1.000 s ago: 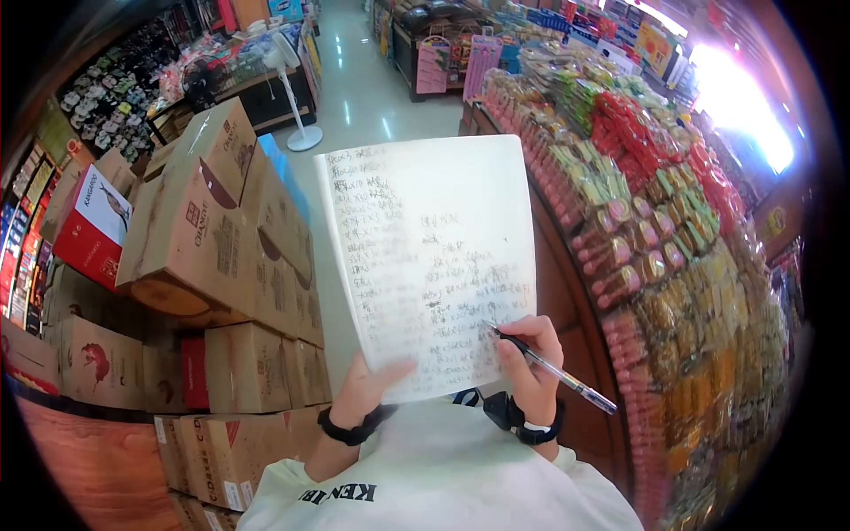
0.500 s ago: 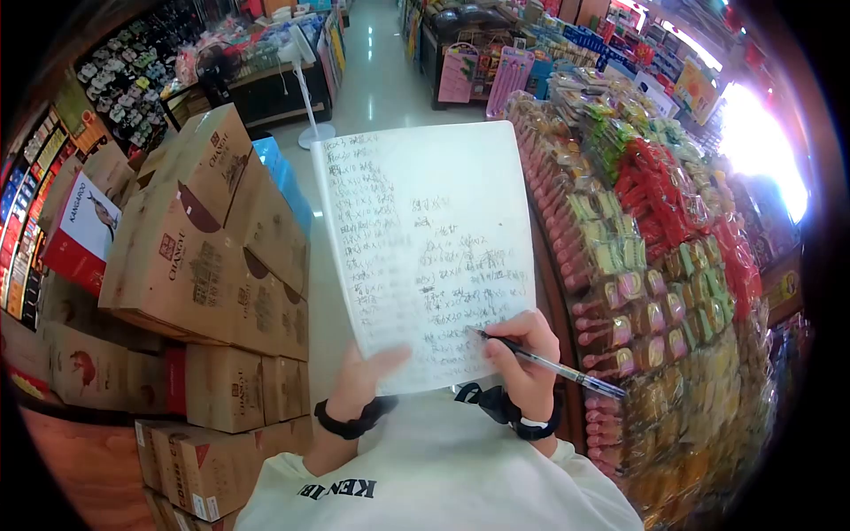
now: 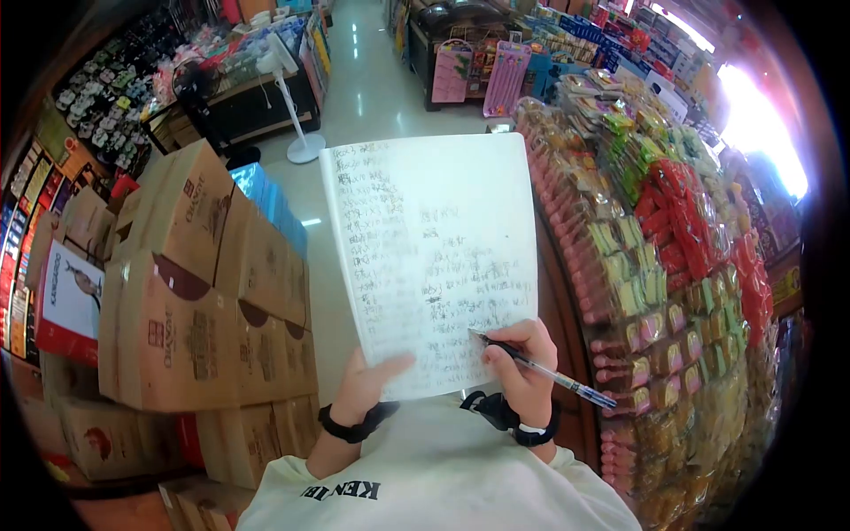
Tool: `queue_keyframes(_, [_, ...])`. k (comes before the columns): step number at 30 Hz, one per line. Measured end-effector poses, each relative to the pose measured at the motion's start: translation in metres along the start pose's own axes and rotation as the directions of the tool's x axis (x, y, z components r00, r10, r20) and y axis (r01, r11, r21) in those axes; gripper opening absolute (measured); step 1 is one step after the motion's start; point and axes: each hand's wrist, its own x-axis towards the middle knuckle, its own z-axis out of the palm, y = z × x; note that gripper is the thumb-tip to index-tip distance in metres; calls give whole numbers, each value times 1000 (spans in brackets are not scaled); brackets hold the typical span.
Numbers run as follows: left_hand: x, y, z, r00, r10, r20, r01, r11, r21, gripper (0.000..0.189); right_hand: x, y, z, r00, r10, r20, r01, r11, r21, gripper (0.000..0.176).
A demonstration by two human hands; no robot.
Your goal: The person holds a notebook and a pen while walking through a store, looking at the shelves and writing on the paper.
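Observation:
A white notebook (image 3: 434,186) with rows of handwriting is held up in front of my chest. My left hand (image 3: 367,380) grips its lower left corner, thumb on top of the page and fingers behind. Between the thumb and fingers of my right hand (image 3: 524,363) is a pen (image 3: 567,382) with a clear barrel. Its dark tip rests at or just above the lower middle of the page; contact cannot be made out. Both wrists wear black bands.
Stacked cardboard cartons (image 3: 177,327) rise on the left, beside a red and white kangaroo box (image 3: 71,296). On the right a long display (image 3: 655,327) carries many packaged goods. Ahead, a white standing fan (image 3: 292,106) stands by the tiled aisle (image 3: 363,80).
The view has shifted a little, so the cartons and shelves sit differently in the frame. Both hands keep their hold on the notebook and pen; the pen tip has barely moved.

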Motion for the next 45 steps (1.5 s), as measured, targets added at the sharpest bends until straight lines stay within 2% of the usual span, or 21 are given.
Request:
queue_keyframes(2, [26,22,-12,1000,-12,13,12,1000,-17,39,27,-1,20,1000,-13,-24,13,1000,-10,10])
queue_keyframes(5, [64,55,-36,997,43,70,-46,998,45,38,67,1,53,997,-56,-48,56,998,-4,10])
queue_keyframes(11, [122,105,-83,994,69,85,-75,995,66,38,128,10,118,996,-68,-51,70,997,31,10])
queue_keyframes(19, [188,129,-111,998,63,31,-64,997,47,37,203,28,154,998,-65,2,65,997,34,11])
queue_keyframes(22, [213,133,-112,999,53,-6,-53,997,56,37,229,46,160,1000,14,1,-14,992,128,10])
queue_keyframes(25, [245,135,-108,998,50,-43,-47,995,84,37,263,61,159,998,57,18,-60,978,198,9])
queue_keyframes(28, [286,134,-96,994,102,-44,-98,990,98,36,303,79,148,998,19,66,-31,983,179,9])
queue_keyframes(31, [332,129,-81,991,122,-54,-115,987,108,36,352,94,132,994,-70,83,61,992,106,10])
queue_keyframes(34, [379,127,-61,989,145,-25,-142,985,102,37,399,119,107,965,-176,194,157,982,106,9])
queue_keyframes(37, [424,125,-39,988,156,-10,-154,982,112,37,438,137,87,962,-193,192,170,977,131,9])
queue_keyframes(41, [468,111,-20,989,143,-46,-138,985,107,37,477,162,65,964,-179,198,160,981,109,8])
queue_keyframes(45, [506,110,-7,996,78,-50,-72,992,103,36,507,173,56,995,-51,86,40,992,119,10])
